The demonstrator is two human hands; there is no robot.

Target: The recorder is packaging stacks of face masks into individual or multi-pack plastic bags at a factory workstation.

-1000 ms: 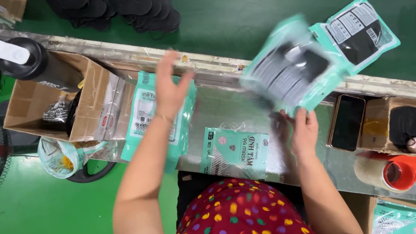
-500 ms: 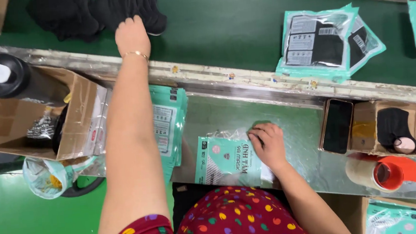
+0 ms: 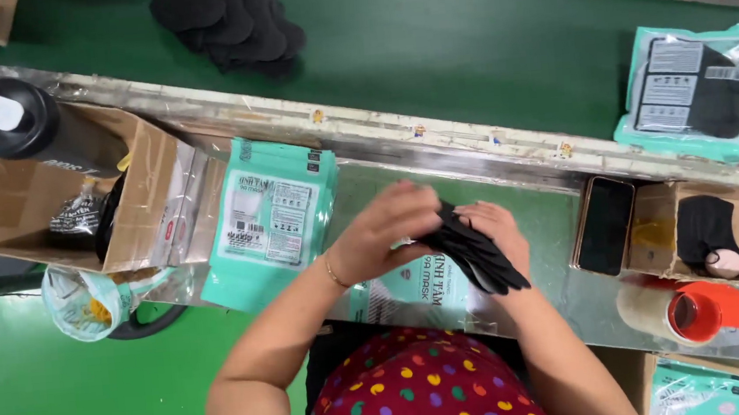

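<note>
At the far left, a black bottle with a white cap [image 3: 7,122] is seen resting across an open cardboard box [image 3: 136,199], in which dark packets are lying. Below the box, a clear plastic bag [image 3: 87,300] is hung at the worktop's near edge. To the right of the box, a stack of teal packaging pouches [image 3: 269,215] is laid flat on the metal worktop [image 3: 555,219]. On the far side, a heap of black masks [image 3: 231,16] is observed on the green conveyor belt [image 3: 462,42].

At the centre, the left hand [image 3: 385,233] is found closed on the left end of a bundle of black masks [image 3: 478,252], fingers curled over it. The right hand [image 3: 499,232] is placed under and behind the bundle, fingers wrapped about it, so that the bundle is held between both hands, just above a teal pouch [image 3: 428,286] lying on the worktop near the person.

To the right, a dark phone [image 3: 604,224] is stood against a cardboard tray holding a black mask [image 3: 705,229]. Near these, a tape dispenser with an orange-red handle [image 3: 703,309] is laid on the worktop. At the far right, filled teal packs [image 3: 694,90] are seen on the belt.
</note>
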